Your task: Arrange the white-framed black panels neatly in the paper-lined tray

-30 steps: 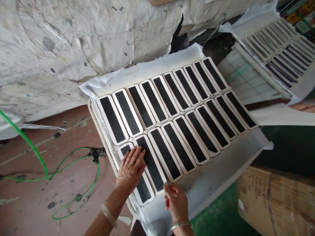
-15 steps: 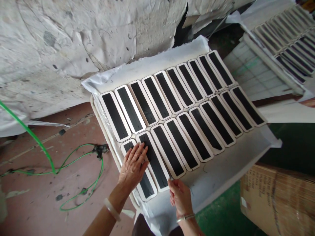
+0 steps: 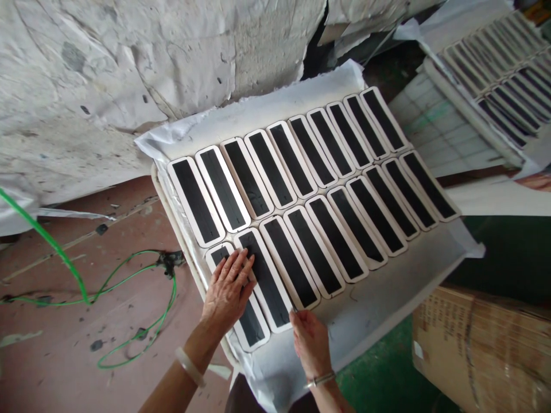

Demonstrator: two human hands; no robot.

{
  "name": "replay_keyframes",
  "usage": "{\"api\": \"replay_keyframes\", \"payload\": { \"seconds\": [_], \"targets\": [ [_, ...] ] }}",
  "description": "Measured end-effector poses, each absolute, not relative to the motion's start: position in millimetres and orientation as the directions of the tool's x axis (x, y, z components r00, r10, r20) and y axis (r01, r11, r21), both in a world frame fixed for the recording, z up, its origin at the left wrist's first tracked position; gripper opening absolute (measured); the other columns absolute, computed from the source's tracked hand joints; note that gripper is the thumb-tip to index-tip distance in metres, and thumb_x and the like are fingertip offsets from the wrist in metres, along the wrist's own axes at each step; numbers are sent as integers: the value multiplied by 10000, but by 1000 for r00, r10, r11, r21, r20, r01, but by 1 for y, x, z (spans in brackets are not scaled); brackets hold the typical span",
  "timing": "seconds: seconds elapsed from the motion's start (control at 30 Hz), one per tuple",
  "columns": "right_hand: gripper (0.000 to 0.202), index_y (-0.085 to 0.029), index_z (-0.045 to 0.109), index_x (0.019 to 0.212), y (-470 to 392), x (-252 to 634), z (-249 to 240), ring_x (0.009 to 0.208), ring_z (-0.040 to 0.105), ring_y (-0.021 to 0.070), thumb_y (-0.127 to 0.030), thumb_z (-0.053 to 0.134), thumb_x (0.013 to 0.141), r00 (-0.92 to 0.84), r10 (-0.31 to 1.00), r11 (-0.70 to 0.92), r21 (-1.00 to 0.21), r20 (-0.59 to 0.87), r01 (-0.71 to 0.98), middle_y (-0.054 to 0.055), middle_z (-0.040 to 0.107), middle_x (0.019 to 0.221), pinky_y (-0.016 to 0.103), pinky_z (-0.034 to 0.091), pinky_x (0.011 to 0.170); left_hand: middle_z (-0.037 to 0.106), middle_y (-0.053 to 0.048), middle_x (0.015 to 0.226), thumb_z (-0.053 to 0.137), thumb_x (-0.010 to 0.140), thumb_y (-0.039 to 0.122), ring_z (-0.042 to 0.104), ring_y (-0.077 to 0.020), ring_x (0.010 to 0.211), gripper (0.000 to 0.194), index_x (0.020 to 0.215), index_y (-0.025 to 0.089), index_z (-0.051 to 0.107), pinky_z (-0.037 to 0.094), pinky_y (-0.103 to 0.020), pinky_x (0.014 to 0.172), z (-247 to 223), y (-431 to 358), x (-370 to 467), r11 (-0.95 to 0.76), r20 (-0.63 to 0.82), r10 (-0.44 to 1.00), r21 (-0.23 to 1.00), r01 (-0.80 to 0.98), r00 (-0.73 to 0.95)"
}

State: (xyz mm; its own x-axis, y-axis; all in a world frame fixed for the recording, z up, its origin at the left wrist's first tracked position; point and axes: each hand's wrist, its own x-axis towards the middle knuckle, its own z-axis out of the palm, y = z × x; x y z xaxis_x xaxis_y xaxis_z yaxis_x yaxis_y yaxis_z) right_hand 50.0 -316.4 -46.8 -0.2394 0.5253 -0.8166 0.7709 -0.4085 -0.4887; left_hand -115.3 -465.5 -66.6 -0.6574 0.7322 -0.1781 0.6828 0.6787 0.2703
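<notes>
Our left hand (image 3: 228, 289) lies spread, pressing two long white-rimmed black panels (image 3: 262, 281); our right hand (image 3: 309, 341) pinches one's near corner. Stiff, light, probably scratch-prone: hold the rims.

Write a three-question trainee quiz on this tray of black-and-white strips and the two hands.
1. True or false: the left hand lies flat, fingers spread, on the strips at the near-left corner of the tray.
2. Which does the right hand touch? A) the cardboard box B) the near end of a front-row strip C) the green cable
3. How many rows of strips lie on the tray?

Key: 1 true; 2 B; 3 two.
</notes>
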Motion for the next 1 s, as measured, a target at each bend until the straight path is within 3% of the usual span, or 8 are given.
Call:
{"api": "replay_keyframes", "payload": {
  "seconds": [0.27, 0.47, 0.57, 0.67, 0.8, 0.93, 1.0],
  "targets": [
    [564, -205, 425, 511, -324, 49, -41, 269, 300, 48, -687, 689, 641, -91, 432, -572, -351, -897, 741, -77, 398, 360, 180, 209, 298, 352, -55, 1542, 475, 955, 339, 328, -268, 1412, 540, 1464, 210, 352, 331, -473, 1121, -66, -465, -115, 681, -178, 730, 263, 684, -659],
    [569, -221, 407, 499, -322, 49, -43, 270, 281, 59, -713, 647, 652, -90, 442, -511, -333, -892, 792, -71, 384, 362, 201, 171, 315, 338, -51, 1548, 469, 952, 324, 305, -261, 1424, 545, 1469, 207, 343, 336, -471, 1121, -66, -463, -112, 681, -169, 732, 225, 697, -660],
    [584, -229, 417, 467, -315, 51, -48, 339, 347, 104, -739, 532, 729, -242, 538, -209, -406, -808, 890, -33, 395, 378, 249, 219, 389, 314, -70, 1557, 471, 943, 280, 280, -267, 1436, 567, 1478, 176, 317, 325, -483, 1137, -66, -460, -109, 674, -166, 739, 171, 719, -653],
    [588, -224, 494, 472, -307, 53, -50, 441, 466, 173, -687, 430, 828, -457, 556, 218, -409, -694, 886, 33, 503, 433, 297, 238, 491, 301, -96, 1561, 478, 929, 239, 262, -276, 1444, 586, 1480, 143, 304, 335, -478, 1142, -67, -458, -107, 669, -152, 743, 123, 733, -652],
    [494, -228, 612, 646, -302, 53, -48, 506, 604, 212, -464, 345, 988, -762, 437, 759, -258, -479, 598, 46, 634, 555, 318, 279, 495, 322, -99, 1553, 486, 917, 231, 271, -274, 1441, 589, 1474, 143, 318, 372, -459, 1135, -66, -456, -107, 662, -132, 749, 117, 740, -649],
    [277, -205, 619, 954, -301, 50, -57, 724, 660, 172, -340, 382, 1000, -983, 164, 890, -417, -88, 186, 45, 673, 801, 269, 461, 652, 322, -76, 1557, 499, 903, 230, 283, -262, 1436, 603, 1476, 180, 318, 391, -453, 1129, -64, -456, -106, 684, -141, 729, 112, 721, -670],
    [304, -212, 603, 1006, -303, 48, -67, 768, 666, 183, -322, 319, 1006, -998, 62, 921, -386, 19, 50, 58, 683, 862, 275, 485, 652, 331, -60, 1554, 508, 898, 242, 303, -260, 1428, 605, 1474, 201, 326, 400, -454, 1123, -63, -457, -107, 696, -142, 718, 121, 707, -682]
  ]
}}
